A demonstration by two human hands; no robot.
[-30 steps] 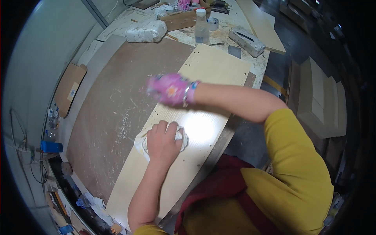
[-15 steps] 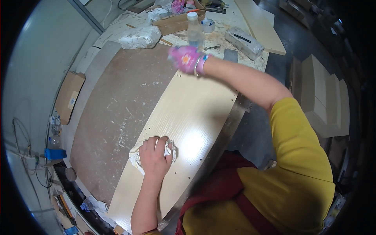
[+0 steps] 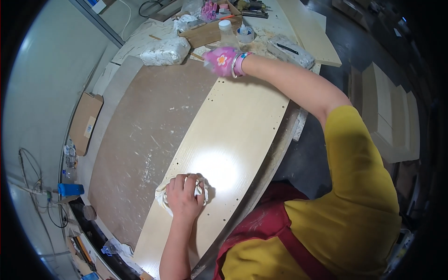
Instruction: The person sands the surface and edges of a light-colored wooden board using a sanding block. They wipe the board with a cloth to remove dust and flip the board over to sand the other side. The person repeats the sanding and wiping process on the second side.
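Observation:
A long pale wood-grain panel [image 3: 242,116] with small drilled holes along its edges lies slantwise across the workbench. My bare left hand [image 3: 185,196] is closed over a crumpled white cloth [image 3: 162,195], pressing it on the panel's nearer half. At the panel's far end is my right hand [image 3: 224,61], in a pink glove with a flower pattern. Its fingers point left and are blurred, so whether they grip anything does not show. A bangle circles that wrist.
Brown worn board [image 3: 154,121] covers the bench left of the panel. Beyond lie a white wrapped bundle [image 3: 165,50], a clear bottle [image 3: 226,31], a tape roll [image 3: 245,34] and a grey-white block [image 3: 291,51] with a black tool on it. Stacked cartons [image 3: 389,112] stand at right.
My right hand has shifted slightly, still at the panel's far end. The left hand stays on the cloth at nearly the same spot. The whole view has tilted a little.

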